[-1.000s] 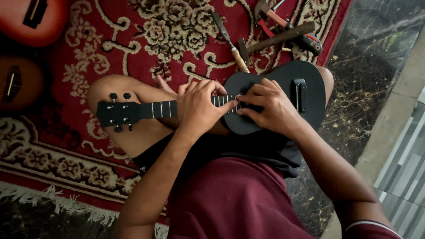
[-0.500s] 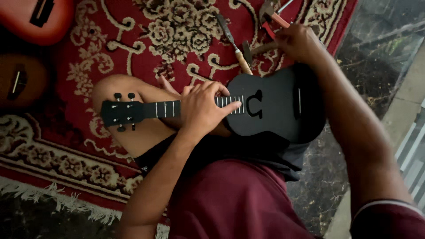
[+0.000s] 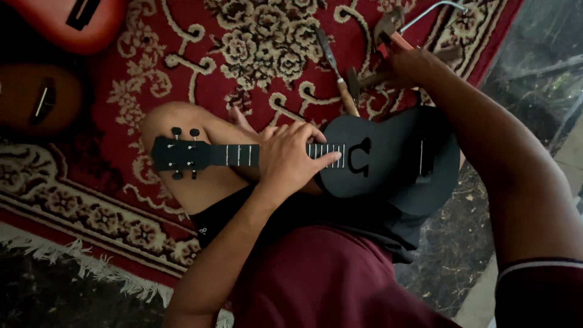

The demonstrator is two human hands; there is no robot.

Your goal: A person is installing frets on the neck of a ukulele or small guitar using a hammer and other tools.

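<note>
a black ukulele (image 3: pixel 388 158) lies across the seated person's lap, its body toward the right and its headstock (image 3: pixel 176 155) out to the left over a bent bare knee (image 3: pixel 176 121). the left hand (image 3: pixel 291 161) lies over the neck where it meets the body, palm down, fingers curled loosely across the frets, the fingertips reaching toward the sound hole (image 3: pixel 359 157); it is closed around the neck from above, though how tightly cannot be told. the right hand (image 3: pixel 413 67) is stretched out past the upper edge of the ukulele's body to a cluster of tools on the red patterned carpet (image 3: pixel 152 67). its fingers are bent around a wooden hammer handle (image 3: pixel 373 78), but the hand's own back hides the grip, so whether it truly has hold of it cannot be told. just left of that hand lies a chisel with a wooden handle (image 3: pixel 340 82), and beyond the knuckles sit orange-handled pliers (image 3: pixel 388 33) and a bent metal rod (image 3: pixel 434 11). two more instrument bodies, one reddish (image 3: pixel 67 21) and one brown (image 3: pixel 39 100), lie at the upper left of the carpet, well apart from both hands
</note>
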